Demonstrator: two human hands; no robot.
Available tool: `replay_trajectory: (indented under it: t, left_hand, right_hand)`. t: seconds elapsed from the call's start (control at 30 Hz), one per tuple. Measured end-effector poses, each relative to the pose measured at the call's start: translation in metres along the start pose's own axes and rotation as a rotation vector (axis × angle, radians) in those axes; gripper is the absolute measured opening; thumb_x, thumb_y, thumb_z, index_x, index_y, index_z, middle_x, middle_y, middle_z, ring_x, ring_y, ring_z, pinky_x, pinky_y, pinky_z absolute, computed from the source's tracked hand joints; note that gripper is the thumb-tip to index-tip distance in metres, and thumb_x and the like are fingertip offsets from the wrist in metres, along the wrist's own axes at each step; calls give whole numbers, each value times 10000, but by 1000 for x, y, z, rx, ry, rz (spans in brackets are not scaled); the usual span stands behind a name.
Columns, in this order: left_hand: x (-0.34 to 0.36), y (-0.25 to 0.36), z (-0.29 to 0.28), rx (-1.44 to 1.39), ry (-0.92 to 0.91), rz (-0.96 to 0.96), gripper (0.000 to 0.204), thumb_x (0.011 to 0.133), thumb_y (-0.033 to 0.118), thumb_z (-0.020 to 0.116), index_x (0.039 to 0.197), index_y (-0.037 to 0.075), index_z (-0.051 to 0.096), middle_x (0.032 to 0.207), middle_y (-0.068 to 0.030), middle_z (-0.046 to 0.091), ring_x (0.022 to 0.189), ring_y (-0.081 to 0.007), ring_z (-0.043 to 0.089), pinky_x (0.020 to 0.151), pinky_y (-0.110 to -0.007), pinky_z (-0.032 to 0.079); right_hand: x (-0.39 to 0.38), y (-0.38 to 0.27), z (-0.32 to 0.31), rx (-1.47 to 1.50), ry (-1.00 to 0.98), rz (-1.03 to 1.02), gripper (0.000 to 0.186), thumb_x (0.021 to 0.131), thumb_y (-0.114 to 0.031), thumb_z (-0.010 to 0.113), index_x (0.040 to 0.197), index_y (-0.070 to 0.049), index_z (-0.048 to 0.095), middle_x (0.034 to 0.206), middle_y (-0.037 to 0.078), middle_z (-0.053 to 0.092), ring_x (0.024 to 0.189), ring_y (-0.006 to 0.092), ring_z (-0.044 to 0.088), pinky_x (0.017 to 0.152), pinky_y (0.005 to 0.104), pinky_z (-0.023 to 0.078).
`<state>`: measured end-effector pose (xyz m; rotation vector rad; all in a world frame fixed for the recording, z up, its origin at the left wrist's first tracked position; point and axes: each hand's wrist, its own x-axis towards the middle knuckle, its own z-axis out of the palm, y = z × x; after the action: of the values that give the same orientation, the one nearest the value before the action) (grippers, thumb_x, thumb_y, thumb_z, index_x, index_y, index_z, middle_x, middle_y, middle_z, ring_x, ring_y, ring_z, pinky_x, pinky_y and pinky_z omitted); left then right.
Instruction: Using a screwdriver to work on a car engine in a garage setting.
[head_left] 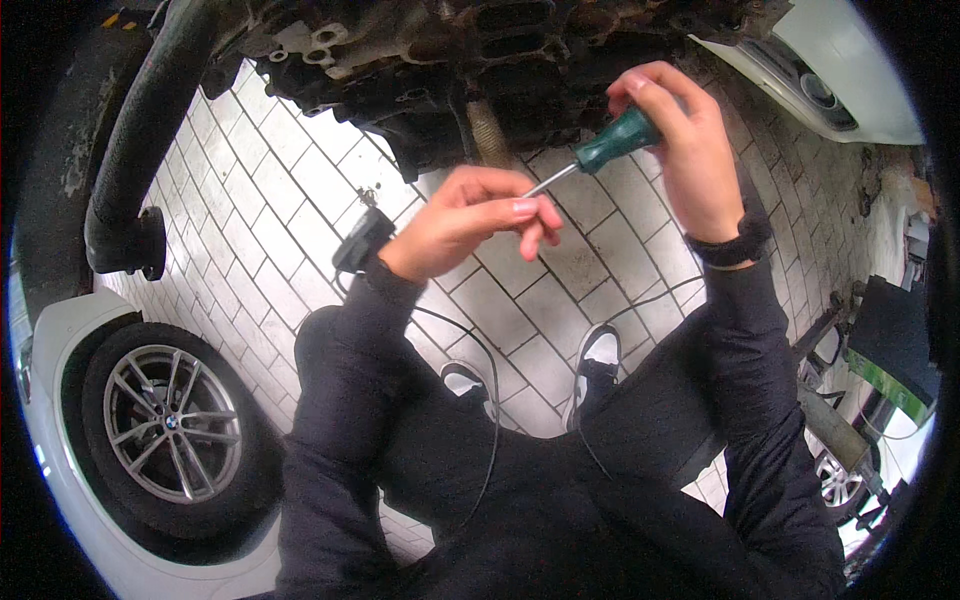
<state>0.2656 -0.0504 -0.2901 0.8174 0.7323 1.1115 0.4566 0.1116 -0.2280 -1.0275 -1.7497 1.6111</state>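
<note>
From the head view, I see the screwdriver (597, 152) at one o'clock, slanting between both hands, clear of the dark engine (430, 45) at twelve. The right hand (690, 140) curls round its green handle; the left hand (460, 215) looks lightly pinched near the tip. The step seems to be steadying the tool; I'd say moving it calls for a firm handle grip. Left fingers hide the tip, and the engine is murky and cut off above.
</note>
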Motion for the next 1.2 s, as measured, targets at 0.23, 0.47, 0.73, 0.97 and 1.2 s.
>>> replay_trajectory:
  t: [0.23, 0.47, 0.73, 0.97, 1.2]
  left_hand:
    - [-29, 24, -41, 91, -140, 15, 739, 912, 575, 645, 1277, -67, 688, 945, -160, 773, 917, -240, 757, 897, -369, 590]
    - [-25, 32, -26, 125, 4, 105, 1316, 615, 888, 732, 1528, -20, 464, 963, -96, 705, 957, -224, 715, 875, -399, 599]
    - [-11, 47, 40, 40, 199, 250, 456, 1018, 365, 631, 1229, -28, 724, 835, -2, 704, 760, -60, 621, 697, -211, 488]
    - [-25, 21, 31, 60, 349, 255, 272, 986, 247, 704, 1059, -14, 732, 995, -68, 740, 904, -122, 693, 795, -271, 558]
    - [-22, 12, 30, 103, 413, 298, 293, 996, 289, 689, 1074, 11, 736, 926, -20, 725, 822, -64, 655, 697, -209, 497]
  right_hand:
    - [-16, -17, -27, -164, -417, 105, 313, 1042, -363, 635, 956, -72, 712, 670, -75, 501, 566, 17, 418, 514, 210, 305]
    - [-52, -9, -3, 560, -180, 312, 461, 1067, -568, 515, 1180, -126, 581, 636, -33, 462, 527, 70, 418, 504, 245, 316]
    - [-96, -3, 54, 692, -571, 293, 677, 935, -552, 735, 1333, -68, 479, 1070, 66, 661, 864, 193, 702, 655, 285, 518]
    - [-86, 9, 55, 448, -591, 207, 544, 970, -289, 749, 1375, 9, 543, 1166, 43, 645, 966, 111, 641, 812, 271, 521]
    - [-85, 13, 57, 227, -512, 231, 408, 993, -222, 689, 1329, -9, 601, 1064, 29, 693, 868, 60, 611, 704, 217, 478]
